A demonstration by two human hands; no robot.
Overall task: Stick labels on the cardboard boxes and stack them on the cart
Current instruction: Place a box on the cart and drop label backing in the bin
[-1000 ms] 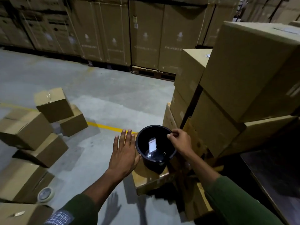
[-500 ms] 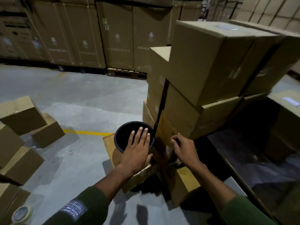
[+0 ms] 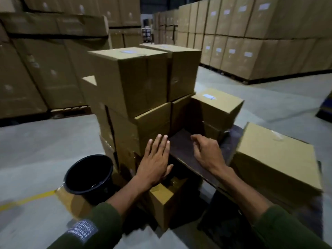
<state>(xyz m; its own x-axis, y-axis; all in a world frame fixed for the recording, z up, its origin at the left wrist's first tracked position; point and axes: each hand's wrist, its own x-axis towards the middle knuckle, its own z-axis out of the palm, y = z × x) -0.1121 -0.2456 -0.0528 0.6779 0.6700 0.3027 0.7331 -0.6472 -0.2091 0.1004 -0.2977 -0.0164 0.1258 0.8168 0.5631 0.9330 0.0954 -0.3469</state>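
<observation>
Several brown cardboard boxes are stacked on the dark cart deck [image 3: 181, 142]. The tallest stack [image 3: 133, 81] rises at centre, its top box bearing a white label. A lower labelled box [image 3: 215, 106] sits behind on the right, and a large box [image 3: 274, 159] lies at the cart's near right. My left hand [image 3: 154, 159] is held flat with straight fingers close to the stack's lower front. My right hand [image 3: 206, 151] hovers over the bare deck with fingers loosely curled, holding nothing. A black bucket [image 3: 88, 175] stands on a box at lower left.
A small box [image 3: 165, 200] stands on the floor below my hands. Walls of palletised cartons [image 3: 251, 38] line the back and right, with more cartons [image 3: 45, 60] on the left. A yellow floor line [image 3: 27, 200] runs at lower left. Grey concrete floor lies around the cart.
The view has swung right, from the bucket to the cart. My right hand has left the bucket's rim, and both hands have moved right to the stacked boxes and the cart deck.
</observation>
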